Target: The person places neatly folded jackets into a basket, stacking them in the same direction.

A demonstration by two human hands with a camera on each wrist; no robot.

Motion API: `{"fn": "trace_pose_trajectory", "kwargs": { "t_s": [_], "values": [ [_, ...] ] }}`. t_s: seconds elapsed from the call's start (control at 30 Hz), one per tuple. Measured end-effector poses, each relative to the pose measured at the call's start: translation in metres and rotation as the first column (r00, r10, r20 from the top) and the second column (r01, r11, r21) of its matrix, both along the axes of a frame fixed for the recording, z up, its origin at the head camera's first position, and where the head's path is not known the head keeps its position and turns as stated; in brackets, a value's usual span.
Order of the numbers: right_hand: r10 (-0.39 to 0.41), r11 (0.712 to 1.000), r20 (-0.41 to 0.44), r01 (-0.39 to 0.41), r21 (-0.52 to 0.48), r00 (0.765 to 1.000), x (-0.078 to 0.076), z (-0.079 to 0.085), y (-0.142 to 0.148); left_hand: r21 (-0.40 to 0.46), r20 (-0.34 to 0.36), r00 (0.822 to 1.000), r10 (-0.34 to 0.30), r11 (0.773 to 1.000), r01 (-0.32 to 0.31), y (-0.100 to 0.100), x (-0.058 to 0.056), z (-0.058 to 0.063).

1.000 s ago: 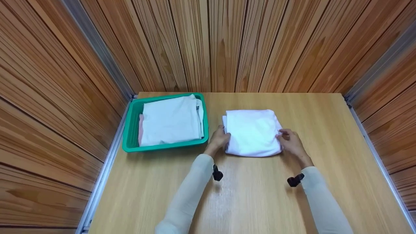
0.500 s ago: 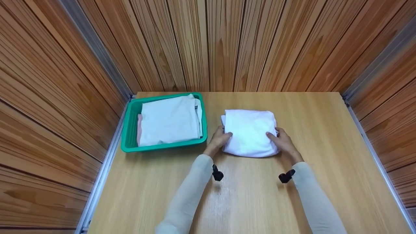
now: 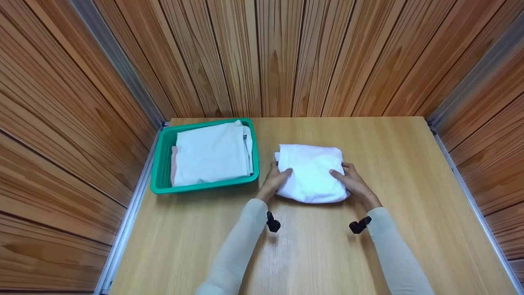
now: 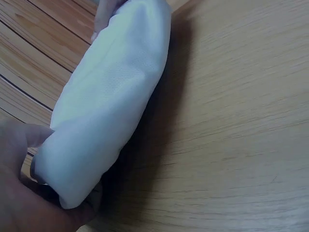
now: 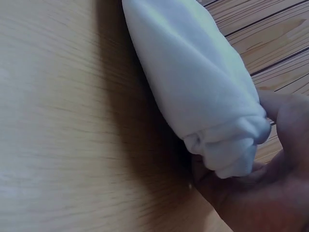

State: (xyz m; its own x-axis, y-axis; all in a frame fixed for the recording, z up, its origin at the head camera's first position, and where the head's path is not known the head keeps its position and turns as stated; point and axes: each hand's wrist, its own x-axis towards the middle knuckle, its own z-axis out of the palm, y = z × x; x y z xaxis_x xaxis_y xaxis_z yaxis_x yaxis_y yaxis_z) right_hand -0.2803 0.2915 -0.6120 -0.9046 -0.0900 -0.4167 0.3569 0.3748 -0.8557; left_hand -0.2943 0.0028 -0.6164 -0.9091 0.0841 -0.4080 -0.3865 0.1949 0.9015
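Observation:
A folded white cloth (image 3: 311,174) is held from both sides, low over the table. At its left side, the left hand (image 3: 275,180) grips it with the thumb on top and the fingers underneath. Opposite, the right hand (image 3: 357,184) grips the right side the same way. The left wrist view shows the cloth's thick rounded near edge (image 4: 111,106) over a dark shadow on the wood. Bunched folds (image 5: 227,145) sit within the right hand's grip in the right wrist view. The fingers beneath the cloth are mostly hidden.
Left of the cloth stands a green plastic basket (image 3: 204,187) with folded white fabric (image 3: 211,153) and a strip of pink fabric (image 3: 174,164) in it. The wooden table (image 3: 311,262) is bounded by wood-panelled walls (image 3: 278,57) at the back and sides.
The right hand has moved inward, from fingertips at the cloth's edge to a grip with the thumb on top. The cloth has shifted slightly toward the person. The left hand has kept its grip.

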Motion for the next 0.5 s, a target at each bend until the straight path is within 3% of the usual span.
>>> {"fn": "trace_pose_trajectory", "kwargs": {
  "t_s": [0.23, 0.37, 0.5],
  "values": [
    [0.118, 0.993, -0.160, -0.118, 0.010, 0.980, 0.0008, -0.0071, -0.0011, 0.020, -0.036, 0.999, -0.001, 1.000, 0.002, -0.0027, -0.0001, -0.0047],
    [0.156, 0.986, -0.187, -0.165, -0.031, 0.970, 0.0059, -0.0012, -0.0020, 0.041, -0.082, 0.996, -0.041, 0.998, 0.044, -0.0057, -0.0006, -0.0077],
    [0.177, 0.981, -0.183, -0.188, -0.042, 0.967, 0.0073, -0.0084, 0.0016, 0.052, -0.062, 0.993, -0.105, 0.993, 0.108, -0.0088, -0.0001, -0.0079]
  ]
}}
